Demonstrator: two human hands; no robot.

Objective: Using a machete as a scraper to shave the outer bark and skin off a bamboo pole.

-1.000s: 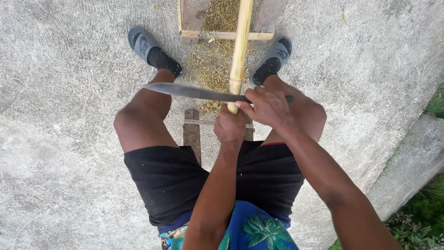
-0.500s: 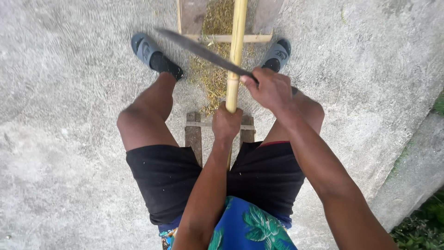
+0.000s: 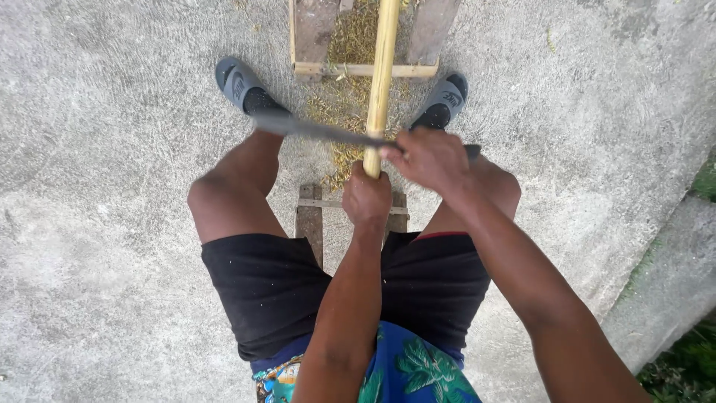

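I sit with my legs apart over a concrete floor. My left hand (image 3: 367,198) grips the near end of a yellow bamboo pole (image 3: 382,75) that runs straight away from me. My right hand (image 3: 429,158) holds the handle of a long dark machete (image 3: 313,129). Its blade lies across the pole just beyond my left hand and points to the left, blurred with motion. Fine yellow-green shavings (image 3: 344,104) lie under the pole between my feet.
A wooden frame (image 3: 321,69) of planks lies on the floor ahead, under the pole's far part. Another wooden piece (image 3: 309,220) is beneath my knees. My grey slippers (image 3: 233,78) rest either side. A concrete kerb (image 3: 664,283) and grass lie at right.
The machete blade was level across the pole, then lifted and angled toward the upper left, and now has come back down across the pole near my left hand.
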